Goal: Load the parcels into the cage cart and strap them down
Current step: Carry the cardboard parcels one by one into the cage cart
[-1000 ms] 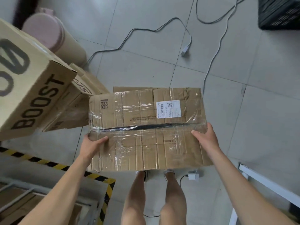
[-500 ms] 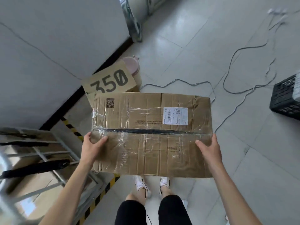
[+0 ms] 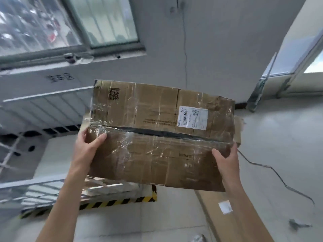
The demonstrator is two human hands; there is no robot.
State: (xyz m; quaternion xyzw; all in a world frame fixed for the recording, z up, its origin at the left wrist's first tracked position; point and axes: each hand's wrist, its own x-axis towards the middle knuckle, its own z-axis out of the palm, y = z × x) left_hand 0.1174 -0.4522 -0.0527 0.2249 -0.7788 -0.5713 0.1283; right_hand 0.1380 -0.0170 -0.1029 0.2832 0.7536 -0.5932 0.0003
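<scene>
Insp. note, head view: I compared this moment with the two prior frames. Grip is unchanged. The left hand (image 3: pixel 87 147) still grasps the parcel (image 3: pixel 162 154) at its left edge, thumb on the top face and fingers wrapped out of sight round the side. The right hand (image 3: pixel 227 163) does the same at the right edge. Neither has released. What changed is the heading: 1 s ago the view was down at floor tiles with a printed box stack at left; 0.5 s ago it had swung toward the wall, with the cart low left. Now it's raised, with the window (image 3: pixel 70 23) and wall ahead and the cage cart (image 3: pixel 49 105) wire panels filling the left side and running under the parcel's near-left corner. The parcel is airborne, roughly level, label (image 3: pixel 193 117) up, taped seam (image 3: pixel 162 133) across the mid. Its left part is over the cart frame and the hazard tape (image 3: pixel 118 201), its right part over open floor near a cable (image 3: pixel 272 170) and flat cardboard (image 3: pixel 225 215). Assessment: the pick-up and turn look done and the carry phase is near its end, but the parcel isn't yet inside the cart. I'd judge the next step to be a shift left and a lowering past the rail. Motion blur hides the cart interior, so I can't tell what's already loaded. No straps are in view.
</scene>
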